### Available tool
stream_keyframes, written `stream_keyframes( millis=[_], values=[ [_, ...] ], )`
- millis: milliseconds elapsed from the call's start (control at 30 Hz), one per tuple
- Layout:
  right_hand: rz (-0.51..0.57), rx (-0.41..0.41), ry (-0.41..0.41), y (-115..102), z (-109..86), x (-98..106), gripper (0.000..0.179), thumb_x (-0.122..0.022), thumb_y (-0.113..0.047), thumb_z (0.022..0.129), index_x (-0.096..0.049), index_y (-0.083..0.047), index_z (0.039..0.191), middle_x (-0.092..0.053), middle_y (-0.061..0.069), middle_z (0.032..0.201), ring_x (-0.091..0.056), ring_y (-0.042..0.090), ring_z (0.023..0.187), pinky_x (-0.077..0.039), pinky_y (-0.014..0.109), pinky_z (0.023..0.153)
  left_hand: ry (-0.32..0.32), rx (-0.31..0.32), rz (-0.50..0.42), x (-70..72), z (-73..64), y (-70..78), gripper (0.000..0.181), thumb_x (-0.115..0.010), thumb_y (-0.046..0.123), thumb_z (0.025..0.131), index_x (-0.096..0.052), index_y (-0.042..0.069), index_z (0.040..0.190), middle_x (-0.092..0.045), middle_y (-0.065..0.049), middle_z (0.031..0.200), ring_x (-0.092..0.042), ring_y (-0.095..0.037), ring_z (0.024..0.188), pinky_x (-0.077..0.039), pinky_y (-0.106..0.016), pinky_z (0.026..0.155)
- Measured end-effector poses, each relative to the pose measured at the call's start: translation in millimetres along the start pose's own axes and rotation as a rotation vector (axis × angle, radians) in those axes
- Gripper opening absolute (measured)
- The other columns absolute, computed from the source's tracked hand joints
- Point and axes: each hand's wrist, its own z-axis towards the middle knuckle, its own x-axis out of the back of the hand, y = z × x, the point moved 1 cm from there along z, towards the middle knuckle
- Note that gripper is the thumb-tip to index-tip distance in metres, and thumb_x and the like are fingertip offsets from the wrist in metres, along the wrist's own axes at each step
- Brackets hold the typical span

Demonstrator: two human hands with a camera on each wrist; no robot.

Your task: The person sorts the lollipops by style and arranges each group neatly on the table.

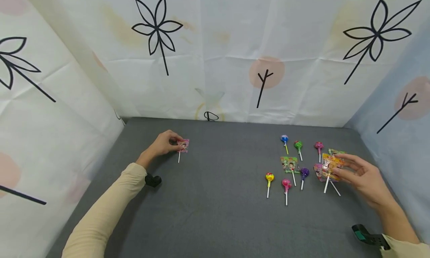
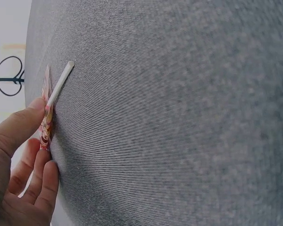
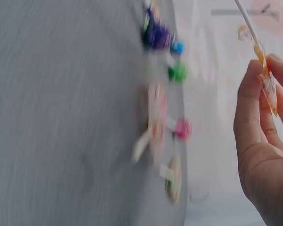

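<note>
In the head view, an orange lollipop (image 1: pixel 330 163) covers part of a pink lollipop (image 1: pixel 317 169), and a green lollipop (image 1: pixel 335 151) is mostly hidden behind the orange one and the right hand (image 1: pixel 364 178). The wrapper print is too small to read. The bottom edge cuts off the left sleeve (image 1: pixel 104 209) and right sleeve (image 1: pixel 404 248). In the right wrist view, the lollipops on the table (image 1: pixel 215 213) are blurred; the top edge crops the orange lollipop's stick (image 3: pixel 246 20), the right edge the fingers. In the left wrist view, the left edge crops the left hand (image 2: pixel 23 160).
</note>
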Motion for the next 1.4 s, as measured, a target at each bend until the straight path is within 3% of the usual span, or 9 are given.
stream_keyframes(
  millis=[167,267,400,467,667,1033,1167,1400],
  values=[
    [-0.072,0.024,-0.024,-6.4,16.4,-32.7,0.042,-0.064,0.008,0.097,-0.059,-0.001,0.137,-0.063,-0.001,0.120,-0.070,0.012,0.088,-0.057,0.031,0.067,-0.013,0.000,0.011,-1.5,0.6,-1.2,0.028,-0.083,0.017,0.088,-0.076,0.003,0.112,-0.057,-0.011,0.102,-0.064,-0.032,0.098,-0.050,-0.051,0.084],
    [-0.130,0.019,-0.033,-9.7,27.7,-54.3,0.038,-0.068,0.001,0.097,-0.061,-0.002,0.134,-0.065,-0.003,0.116,-0.068,0.009,0.082,-0.055,0.029,0.061,-0.011,-0.006,0.028,-1.7,1.5,-1.5,0.028,-0.083,0.018,0.088,-0.076,0.003,0.111,-0.059,-0.010,0.101,-0.065,-0.032,0.097,-0.050,-0.050,0.084],
    [-0.067,0.027,-0.089,-9.0,44.6,-82.9,0.039,-0.068,0.001,0.097,-0.059,0.003,0.134,-0.065,0.005,0.114,-0.069,0.013,0.081,-0.057,0.031,0.066,-0.007,0.003,0.038,-0.7,1.5,-0.4,0.028,-0.083,0.019,0.089,-0.076,0.003,0.111,-0.059,-0.010,0.100,-0.064,-0.032,0.097,-0.050,-0.050,0.083],
    [-0.005,0.028,-0.129,-7.2,52.9,-96.9,0.040,-0.068,0.004,0.096,-0.056,0.007,0.135,-0.063,0.012,0.114,-0.072,0.019,0.089,-0.058,0.036,0.073,-0.008,0.009,0.037,0.0,1.0,0.5,0.028,-0.083,0.018,0.089,-0.076,0.003,0.111,-0.059,-0.010,0.100,-0.064,-0.032,0.097,-0.050,-0.050,0.083],
    [0.037,0.001,-0.214,-3.5,69.2,-132.6,0.039,-0.069,0.002,0.096,-0.057,0.010,0.132,-0.061,0.021,0.112,-0.072,0.020,0.088,-0.058,0.043,0.073,-0.015,0.013,0.029,0.4,-1.0,2.7,0.027,-0.081,0.016,0.090,-0.075,0.001,0.112,-0.058,-0.012,0.099,-0.064,-0.033,0.098,-0.050,-0.051,0.082],
    [0.135,-0.024,-0.248,-4.3,79.7,-179.9,0.041,-0.072,0.002,0.094,-0.057,0.010,0.131,-0.059,0.027,0.117,-0.072,0.022,0.089,-0.057,0.046,0.077,-0.001,0.021,0.034,-0.9,-1.2,3.1,0.028,-0.083,0.016,0.088,-0.075,0.000,0.111,-0.058,-0.012,0.098,-0.064,-0.034,0.097,-0.049,-0.051,0.083],
    [0.107,-0.033,-0.256,-6.5,85.3,-198.9,0.040,-0.073,0.000,0.093,-0.060,0.006,0.131,-0.060,0.026,0.119,-0.072,0.023,0.087,-0.056,0.045,0.076,-0.001,0.024,0.031,-1.2,-1.2,2.4,0.027,-0.082,0.015,0.089,-0.075,0.001,0.111,-0.058,-0.012,0.099,-0.064,-0.033,0.097,-0.049,-0.051,0.083],
    [0.088,-0.047,-0.263,-11.2,101.0,-230.5,0.038,-0.076,-0.003,0.092,-0.065,0.002,0.128,-0.063,0.022,0.115,-0.071,0.027,0.084,-0.052,0.057,0.076,-0.005,0.018,0.021,-1.4,-0.7,3.4,0.027,-0.080,0.014,0.090,-0.074,0.000,0.113,-0.060,-0.012,0.101,-0.064,-0.034,0.099,-0.050,-0.052,0.084]
  ],
)
